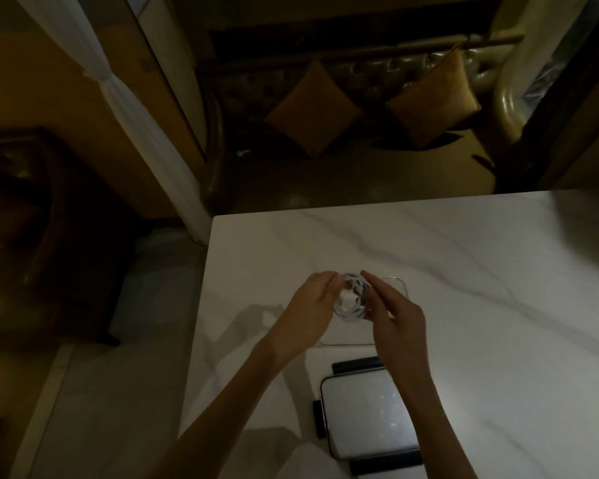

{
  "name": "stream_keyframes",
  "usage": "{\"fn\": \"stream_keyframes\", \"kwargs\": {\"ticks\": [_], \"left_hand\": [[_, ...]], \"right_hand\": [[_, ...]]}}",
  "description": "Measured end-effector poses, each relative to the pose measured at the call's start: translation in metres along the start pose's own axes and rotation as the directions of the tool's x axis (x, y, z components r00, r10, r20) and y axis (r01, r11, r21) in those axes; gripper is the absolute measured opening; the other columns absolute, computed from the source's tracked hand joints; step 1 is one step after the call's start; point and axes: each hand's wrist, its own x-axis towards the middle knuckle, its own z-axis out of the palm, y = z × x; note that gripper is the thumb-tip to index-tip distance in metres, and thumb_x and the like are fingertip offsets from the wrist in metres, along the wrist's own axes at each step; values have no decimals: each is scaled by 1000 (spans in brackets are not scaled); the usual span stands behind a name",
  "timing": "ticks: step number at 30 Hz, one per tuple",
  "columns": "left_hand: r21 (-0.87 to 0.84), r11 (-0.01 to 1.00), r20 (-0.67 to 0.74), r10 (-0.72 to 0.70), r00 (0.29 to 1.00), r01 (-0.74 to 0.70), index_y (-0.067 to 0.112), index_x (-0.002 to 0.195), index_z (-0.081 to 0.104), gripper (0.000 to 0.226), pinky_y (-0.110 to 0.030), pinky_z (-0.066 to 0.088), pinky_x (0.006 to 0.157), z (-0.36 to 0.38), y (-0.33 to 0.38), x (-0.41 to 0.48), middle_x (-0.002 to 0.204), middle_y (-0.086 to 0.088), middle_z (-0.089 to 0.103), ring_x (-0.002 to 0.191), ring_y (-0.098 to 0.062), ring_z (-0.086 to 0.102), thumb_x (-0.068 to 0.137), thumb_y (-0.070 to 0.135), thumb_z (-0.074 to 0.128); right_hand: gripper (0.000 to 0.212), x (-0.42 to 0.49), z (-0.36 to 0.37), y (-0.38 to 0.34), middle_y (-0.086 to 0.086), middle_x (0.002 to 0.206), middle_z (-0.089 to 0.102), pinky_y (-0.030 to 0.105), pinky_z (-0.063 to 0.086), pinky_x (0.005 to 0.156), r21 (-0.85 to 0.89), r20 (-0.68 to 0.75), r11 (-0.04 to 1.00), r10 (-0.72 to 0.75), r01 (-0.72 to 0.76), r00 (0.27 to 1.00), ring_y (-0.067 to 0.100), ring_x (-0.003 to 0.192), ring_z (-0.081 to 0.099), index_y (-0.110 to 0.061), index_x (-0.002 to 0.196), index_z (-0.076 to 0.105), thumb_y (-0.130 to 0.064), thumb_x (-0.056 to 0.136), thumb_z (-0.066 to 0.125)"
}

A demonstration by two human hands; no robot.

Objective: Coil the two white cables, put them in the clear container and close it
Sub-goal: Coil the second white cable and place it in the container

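Observation:
A coil of white cable (pixel 349 312) is held between both hands above the clear container (pixel 401 285), whose thin rim shows on the white marble table. My left hand (pixel 308 312) grips the coil's left side. My right hand (pixel 393 316) grips its right side. The container's lid (pixel 363 414), clear with black clips, lies flat on the table nearer to me. I cannot tell whether the coil is one cable or two, nor whether anything lies inside the container, since my hands cover most of it.
The marble table (pixel 498 305) ends at its left edge close to my left forearm. Beyond the far edge stands a dark sofa with two cushions (pixel 313 108). A white curtain (pixel 125 98) hangs at the left.

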Motion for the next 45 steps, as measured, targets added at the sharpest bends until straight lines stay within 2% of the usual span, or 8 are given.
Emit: {"fn": "stream_keyframes", "kwargs": {"ticks": [6,13,22,29,36,38,42,45], "left_hand": [[277,939,-2,214,977,-205,8,92,58,34,-33,44,84,-3,4,-4,101,-17,57,91,-26,56,100,21,28],[223,950,-73,240,968,-219,8,127,52,33,-29,42,103,8,8,-5,127,-11,58,116,-20,55,102,20,33],[-28,983,-24,182,983,-182,12,94,59,28,-19,41,53,-11,24,-9,64,9,51,49,0,46,103,21,34],[254,922,-99,324,941,-291,6,108,60,26,-29,49,86,-5,27,-11,101,-10,63,91,-16,60,101,17,37],[436,825,-132,454,881,-360,3,106,63,33,-22,47,81,3,34,-14,102,-15,61,88,-20,59,95,19,36],[355,869,-187,428,884,-346,-1,101,65,33,-28,48,82,2,38,-10,100,-16,64,89,-23,60,95,15,36],[-34,997,-98,61,993,-65,3,106,67,31,-27,53,69,-10,48,2,92,-14,66,74,-22,63,101,14,38],[-87,992,-148,72,986,-86,12,98,68,29,-26,51,68,-15,52,-4,83,-16,65,70,-26,60,101,17,40]], "right_hand": [[31,-2,-4,-14,1,107,63,-2,43,81,-172,47,975,-134,140,990,10,94,62,1,121,58,8,93,48],[38,-1,-6,-21,-7,89,62,1,46,71,-104,101,988,-107,118,989,-15,83,61,-6,124,46,11,91,47],[30,4,-25,-28,14,102,73,36,58,83,314,285,944,12,-105,958,27,95,71,-7,124,55,-2,95,48],[31,-2,-10,-24,21,104,68,29,58,80,205,153,979,-43,11,987,20,92,70,-2,126,49,5,96,44],[40,-7,-8,-35,14,115,65,22,56,84,277,171,958,29,-76,985,16,100,67,-10,130,46,8,94,48],[42,-6,-9,-41,14,114,67,28,57,87,322,175,942,35,-91,984,19,101,68,-12,129,48,7,93,51],[36,-7,-10,-57,10,105,70,30,59,82,351,193,934,-5,-64,981,21,97,69,-16,124,54,-1,92,55],[32,-1,-16,-64,3,111,67,35,57,88,261,246,965,-74,7,966,18,102,67,-13,120,58,1,93,51]]}}
